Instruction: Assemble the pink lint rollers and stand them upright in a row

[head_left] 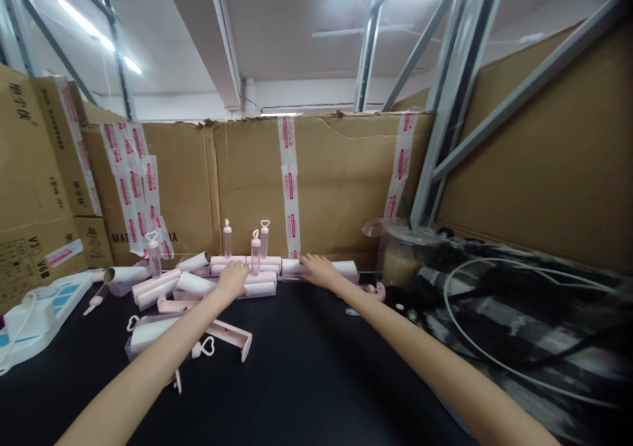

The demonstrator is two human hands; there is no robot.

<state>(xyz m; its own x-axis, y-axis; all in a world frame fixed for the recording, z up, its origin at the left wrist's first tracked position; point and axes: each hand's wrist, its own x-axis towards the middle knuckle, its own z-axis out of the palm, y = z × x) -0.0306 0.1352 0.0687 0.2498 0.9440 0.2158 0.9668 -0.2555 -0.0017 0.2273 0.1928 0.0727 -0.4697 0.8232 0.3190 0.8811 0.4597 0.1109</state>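
Observation:
My left hand (pixel 232 281) is closed over the left end of a pink-and-white lint roller (pixel 262 284) at the back of the black table. A pale pink tube with a heart-shaped ring (pixel 256 254) stands just beside its fingers. My right hand (pixel 320 272) grips a white paper roll (pixel 345 271) lying in a row along the cardboard wall; its fingers bend over the top. Pink rollers (pixel 227 266) continue that row to the left, with two more heart-topped tubes (pixel 264 238) upright there. The undersides of both hands are hidden.
Loose white rolls (pixel 153 334), pink holders (pixel 230 335) and heart-ended handles (pixel 204 347) lie scattered at left. A power strip (pixel 69 301) sits at far left. On the right are a lidded drink cup (pixel 403 258) and a white cable (pixel 448 294). Cardboard (pixel 247 182) walls the back.

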